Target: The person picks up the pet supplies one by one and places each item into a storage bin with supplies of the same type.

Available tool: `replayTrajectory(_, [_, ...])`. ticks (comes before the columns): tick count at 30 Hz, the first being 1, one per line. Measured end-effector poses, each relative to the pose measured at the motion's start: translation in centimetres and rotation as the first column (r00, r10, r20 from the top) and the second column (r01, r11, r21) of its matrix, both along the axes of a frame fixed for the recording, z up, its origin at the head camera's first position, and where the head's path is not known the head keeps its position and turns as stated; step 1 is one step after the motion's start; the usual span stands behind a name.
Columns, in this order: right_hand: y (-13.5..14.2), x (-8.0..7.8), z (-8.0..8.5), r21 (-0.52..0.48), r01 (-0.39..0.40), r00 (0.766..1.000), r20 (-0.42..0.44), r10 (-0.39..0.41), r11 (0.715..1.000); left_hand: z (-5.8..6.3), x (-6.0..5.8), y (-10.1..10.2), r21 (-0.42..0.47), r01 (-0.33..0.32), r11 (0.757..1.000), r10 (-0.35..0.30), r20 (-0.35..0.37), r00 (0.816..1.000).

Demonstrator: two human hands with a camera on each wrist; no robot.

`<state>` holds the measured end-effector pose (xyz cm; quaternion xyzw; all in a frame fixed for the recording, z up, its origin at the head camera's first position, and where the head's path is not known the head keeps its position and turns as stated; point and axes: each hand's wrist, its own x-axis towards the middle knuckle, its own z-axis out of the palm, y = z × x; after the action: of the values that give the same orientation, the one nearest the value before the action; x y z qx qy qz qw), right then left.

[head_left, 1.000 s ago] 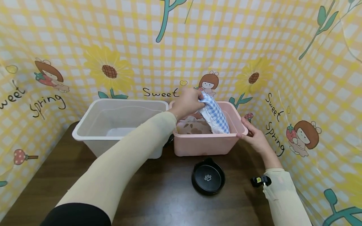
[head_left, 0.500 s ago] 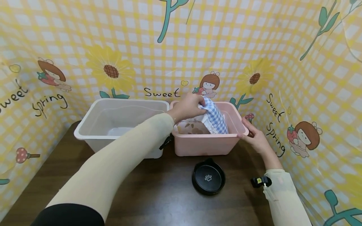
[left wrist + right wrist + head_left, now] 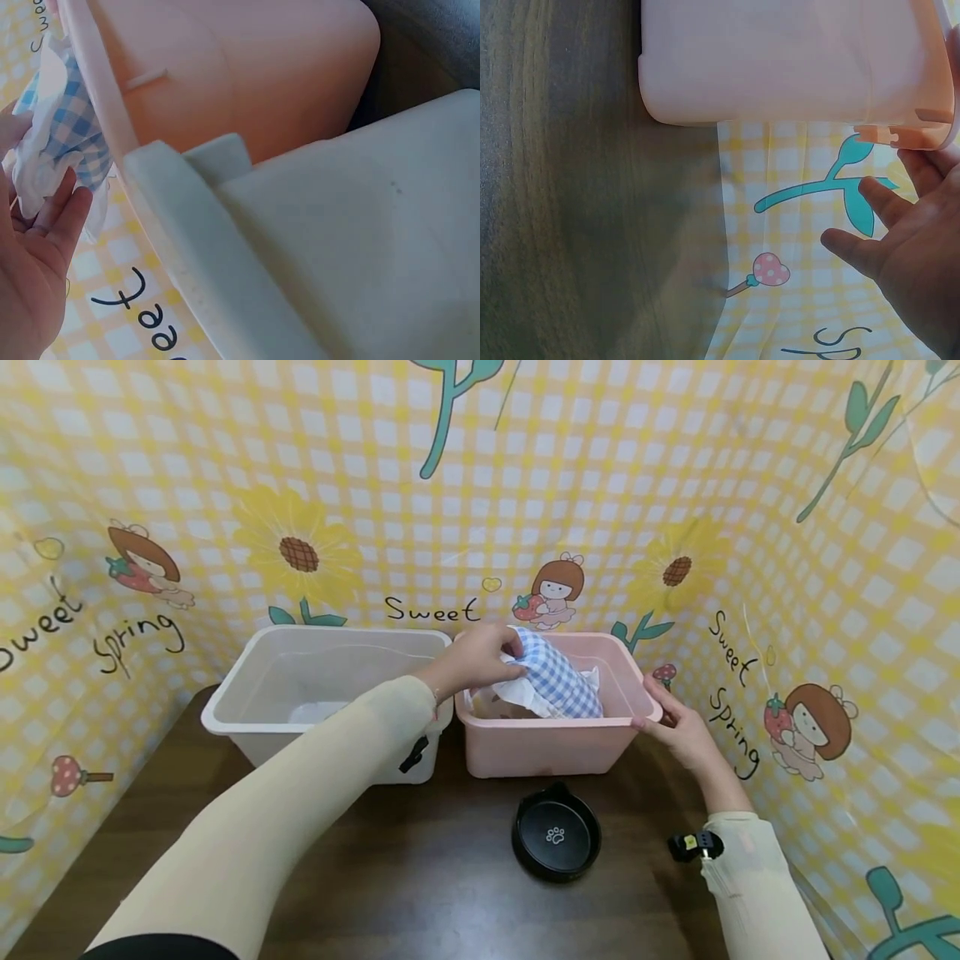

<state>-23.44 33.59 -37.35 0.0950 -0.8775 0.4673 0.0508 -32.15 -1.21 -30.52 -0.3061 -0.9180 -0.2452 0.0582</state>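
Observation:
My left hand (image 3: pixel 474 658) reaches over the pink bin (image 3: pixel 551 747) and pinches one end of a blue-and-white checked cloth item (image 3: pixel 561 675) with a white frilled edge. Its other end hangs down inside the bin. In the left wrist view, the curled fingers (image 3: pixel 66 217) hold the white edge of the checked cloth (image 3: pixel 79 124) beyond the bin's rim. My right hand (image 3: pixel 686 731) grips the pink bin's right rim, thumb at the front corner. From the right wrist view, several fingers (image 3: pixel 885 202) show below that rim. Beneath the checked cloth, other contents are mostly hidden.
A whitish plastic bin (image 3: pixel 258 731) stands left of the pink one, partly behind my left forearm. In front sits a round black bowl (image 3: pixel 557 835) with a paw print, on the dark wooden table (image 3: pixel 442 877). Yellow checked sheeting (image 3: pixel 420 527) rises behind and at both sides.
My left hand has moved left and slightly down, drawing the checked cloth's upper end leftward. The cloth now covers more of the brown-patterned item below. My right hand keeps its hold on the bin.

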Motion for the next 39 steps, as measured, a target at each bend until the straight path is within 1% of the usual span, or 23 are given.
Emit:
replayTrajectory(3, [0.0, -0.1, 0.0, -0.003, 0.000, 1.000, 0.001, 0.000, 1.000, -0.2, 0.1, -0.4, 0.029, 0.008, 1.000, -0.009, 0.007, 1.000])
replayTrajectory(8, [0.0, -0.2, -0.2, -0.027, -0.008, 1.000, 0.000, 0.008, 1.000, -0.2, 0.2, -1.0, 0.116, 0.044, 0.992, -0.052, 0.067, 0.996])
replayTrajectory(12, [0.3, -0.3, -0.3, -0.035, -0.014, 1.000, 0.002, 0.014, 0.999, -0.2, 0.3, -1.5, 0.149, 0.063, 0.987, -0.079, 0.107, 0.991])
replayTrajectory(14, [0.3, -0.2, -0.3, -0.031, -0.013, 1.000, 0.005, 0.013, 0.999, -0.2, 0.4, -1.9, 0.174, 0.058, 0.983, -0.080, 0.125, 0.989])
replayTrajectory(17, [0.4, -0.2, -0.3, -0.025, -0.014, 1.000, 0.001, 0.014, 1.000, -0.4, 0.6, -2.5, 0.243, 0.049, 0.969, -0.085, 0.141, 0.986])
replayTrajectory(19, [0.4, -0.1, -0.2, -0.020, -0.016, 1.000, 0.000, 0.016, 1.000, -0.5, 0.7, -2.9, 0.281, 0.037, 0.959, -0.079, 0.138, 0.987])
replayTrajectory(22, [0.3, -0.2, -0.1, -0.016, -0.029, 1.000, 0.001, 0.029, 0.999, -1.0, 1.0, -3.5, 0.345, 0.028, 0.938, -0.080, 0.139, 0.987])
replayTrajectory(25, [0.1, -0.2, -0.1, -0.008, -0.040, 0.999, 0.009, 0.040, 0.999, -1.4, 1.5, -4.0, 0.385, 0.003, 0.923, -0.066, 0.151, 0.986])
replayTrajectory(29, [0.2, -0.2, -0.2, 0.000, -0.039, 0.999, 0.013, 0.039, 0.999, -1.7, 2.8, -4.4, 0.414, -0.044, 0.909, -0.031, 0.173, 0.985])
replayTrajectory(35, [0.3, 0.0, -0.2, 0.035, -0.018, 1.000, 0.024, 0.017, 0.999, -2.6, 5.0, -4.4, 0.482, -0.061, 0.874, -0.035, 0.189, 0.981])
replayTrajectory(37, [0.3, -0.1, -0.1, 0.042, -0.017, 0.999, 0.028, 0.016, 0.999, -2.9, 5.6, -4.3, 0.509, -0.067, 0.858, -0.037, 0.191, 0.981])
replayTrajectory(39, [0.3, -0.1, 0.0, 0.040, -0.019, 0.999, 0.033, 0.018, 0.999, -3.1, 6.1, -4.2, 0.523, -0.081, 0.849, -0.027, 0.195, 0.980])
